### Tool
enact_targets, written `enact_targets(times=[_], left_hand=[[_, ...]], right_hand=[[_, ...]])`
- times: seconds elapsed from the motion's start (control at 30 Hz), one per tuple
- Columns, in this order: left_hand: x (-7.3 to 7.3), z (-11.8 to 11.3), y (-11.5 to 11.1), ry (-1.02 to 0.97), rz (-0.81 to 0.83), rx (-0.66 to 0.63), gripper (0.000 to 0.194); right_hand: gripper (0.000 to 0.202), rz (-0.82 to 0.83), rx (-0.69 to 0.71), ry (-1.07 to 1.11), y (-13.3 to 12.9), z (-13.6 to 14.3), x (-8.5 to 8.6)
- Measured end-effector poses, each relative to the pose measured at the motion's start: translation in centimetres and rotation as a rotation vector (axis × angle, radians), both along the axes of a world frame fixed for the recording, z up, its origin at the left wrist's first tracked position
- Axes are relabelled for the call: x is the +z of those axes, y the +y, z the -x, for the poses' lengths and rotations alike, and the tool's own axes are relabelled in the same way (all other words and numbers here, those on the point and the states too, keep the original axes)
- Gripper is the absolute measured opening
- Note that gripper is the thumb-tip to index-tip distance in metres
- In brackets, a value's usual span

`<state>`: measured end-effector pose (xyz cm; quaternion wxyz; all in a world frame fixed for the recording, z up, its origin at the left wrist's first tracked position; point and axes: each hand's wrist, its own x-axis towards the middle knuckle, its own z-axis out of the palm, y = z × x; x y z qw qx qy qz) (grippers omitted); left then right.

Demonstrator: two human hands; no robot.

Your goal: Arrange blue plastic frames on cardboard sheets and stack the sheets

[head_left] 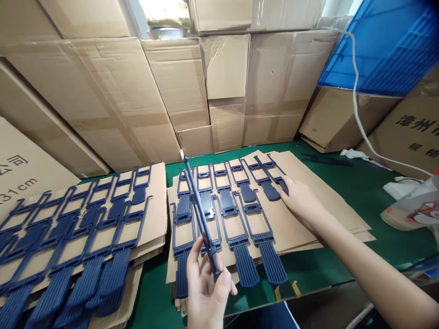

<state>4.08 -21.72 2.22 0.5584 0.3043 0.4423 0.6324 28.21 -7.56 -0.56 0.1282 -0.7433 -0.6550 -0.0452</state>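
My left hand grips a dark blue plastic frame part by its ribbed end and holds it edge-on above the middle cardboard sheet. Two rows of the same blue parts lie flat on that sheet. My right hand rests fingers down at the right end of the far row, touching the last blue part there.
A second cardboard sheet at the left carries several overlapping blue parts. Stacked cardboard boxes wall off the back. A blue crate, a white cable and a plastic bag sit at the right on the green mat.
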Motion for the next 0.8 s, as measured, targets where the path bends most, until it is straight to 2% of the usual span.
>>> enact_targets(times=[0.3,0.57,0.8], left_hand=[[-0.7,0.4,-1.2,0.052,0.044,-0.031,0.055],[-0.8,0.9,-1.2,0.054,0.048,-0.019,0.051],[-0.8,0.9,-1.3,0.047,0.039,-0.016,0.053]], right_hand=[[0.037,-0.051,-0.032,-0.089,-0.1,-0.2,-0.9],[0.043,-0.169,-0.104,0.153,-0.7,-0.4,-0.7],[0.043,-0.170,-0.136,0.068,-1.2,-1.1,-1.2]])
